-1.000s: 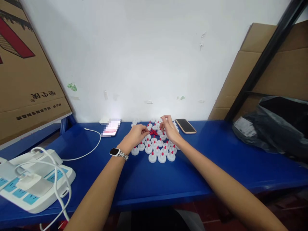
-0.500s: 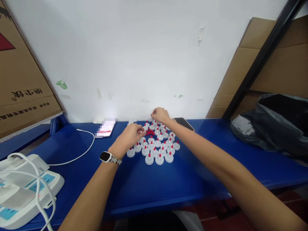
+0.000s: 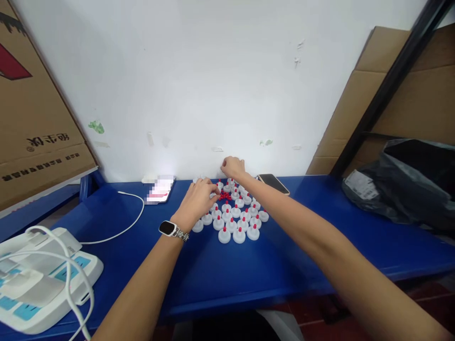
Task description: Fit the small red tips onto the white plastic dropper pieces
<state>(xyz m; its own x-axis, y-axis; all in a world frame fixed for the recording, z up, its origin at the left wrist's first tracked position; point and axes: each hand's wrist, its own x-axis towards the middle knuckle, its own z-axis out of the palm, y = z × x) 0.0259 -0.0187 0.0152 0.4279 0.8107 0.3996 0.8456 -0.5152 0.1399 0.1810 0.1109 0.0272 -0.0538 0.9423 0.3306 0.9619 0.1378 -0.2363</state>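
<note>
Sitting in rows on the blue table (image 3: pixel 220 279), the white caps with red tips (image 3: pixel 239 222) fill the middle, with a small heap of loose red tips (image 3: pixel 224 195) at their far edge. The left hand (image 3: pixel 197 204) rests curled at the heap's left, fingertips pinched together (on what, too small to tell). The right hand (image 3: pixel 233 167) reaches beyond the caps toward the wall, fingers bunched; its grasp cannot be told. A phone (image 3: pixel 273 183) lies just right of the caps, another phone (image 3: pixel 159 189) to the left with a white cable (image 3: pixel 121 227). A black bag (image 3: pixel 405 184) sits far right, a power strip (image 3: pixel 42 279) near left.
</note>
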